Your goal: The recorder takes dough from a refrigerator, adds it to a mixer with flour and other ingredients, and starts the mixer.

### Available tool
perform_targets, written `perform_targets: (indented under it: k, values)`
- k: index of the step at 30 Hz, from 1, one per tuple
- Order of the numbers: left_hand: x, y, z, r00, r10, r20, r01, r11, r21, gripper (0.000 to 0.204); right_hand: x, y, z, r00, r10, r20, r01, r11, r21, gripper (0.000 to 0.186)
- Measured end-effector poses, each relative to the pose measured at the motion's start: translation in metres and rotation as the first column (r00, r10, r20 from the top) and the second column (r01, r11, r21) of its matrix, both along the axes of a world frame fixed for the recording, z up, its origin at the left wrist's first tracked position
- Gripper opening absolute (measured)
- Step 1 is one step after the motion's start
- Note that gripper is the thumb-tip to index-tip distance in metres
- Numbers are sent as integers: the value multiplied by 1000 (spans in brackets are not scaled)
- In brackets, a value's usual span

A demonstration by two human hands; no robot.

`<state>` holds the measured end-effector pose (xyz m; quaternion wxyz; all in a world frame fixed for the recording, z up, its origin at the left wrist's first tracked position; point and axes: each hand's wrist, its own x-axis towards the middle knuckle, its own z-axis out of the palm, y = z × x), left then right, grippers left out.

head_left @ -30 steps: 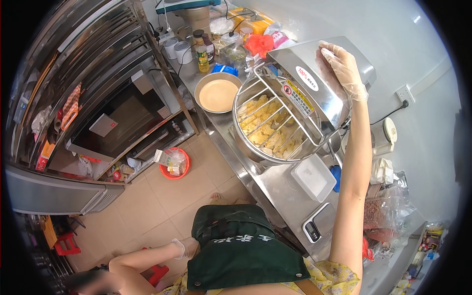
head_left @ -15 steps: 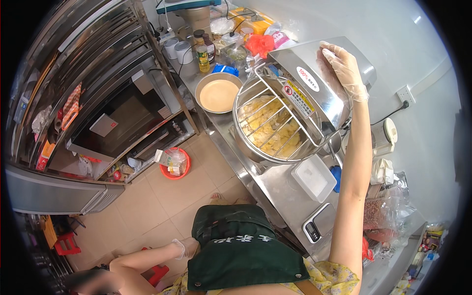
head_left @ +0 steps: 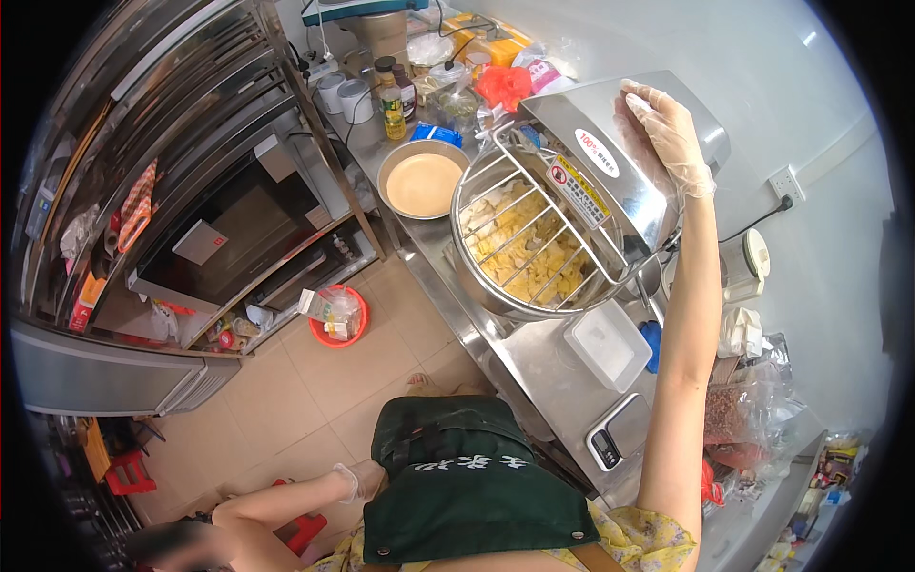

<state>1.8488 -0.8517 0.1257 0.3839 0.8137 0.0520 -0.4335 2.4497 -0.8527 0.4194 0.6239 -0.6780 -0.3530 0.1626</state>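
Note:
My right hand point(head_left: 664, 131), in a clear plastic glove, lies on the shiny steel housing of a dough mixer point(head_left: 637, 178), its fingers stretched out and holding nothing. Below the housing is the mixer's steel bowl point(head_left: 474, 288), covered by a wire guard point(head_left: 519, 170). Through the bars shows a lumpy yellow and whitish dough point(head_left: 534, 257). Also gloved, my left hand point(head_left: 365, 480) rests beside my dark green apron point(head_left: 477, 481); its fingers are mostly hidden at the apron's edge.
Left of the mixer stands a round pan of beige contents point(head_left: 424, 186), with bottles point(head_left: 393, 112) behind. Nearer me on the steel counter are a lidded plastic container point(head_left: 608, 345) and a scale point(head_left: 620, 432). A red bin point(head_left: 362, 329) sits on the floor by a rack with an oven point(head_left: 229, 224).
The dough inside the bowl has shifted and its lumps lie differently, with more whitish pieces toward the upper left. Both hands have stayed in place.

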Motion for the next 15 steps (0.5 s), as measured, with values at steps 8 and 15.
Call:
perform_targets:
  k: [8,15]
  values:
    - [1,1,4,1000,7,-5,-7,1000,-4,17,-8,1,2,984,17,-175,-4,997,73,28]
    - [-6,0,-9,999,-21,31,21,1000,-4,16,-7,0,2,978,40,-207,-26,997,67,27]
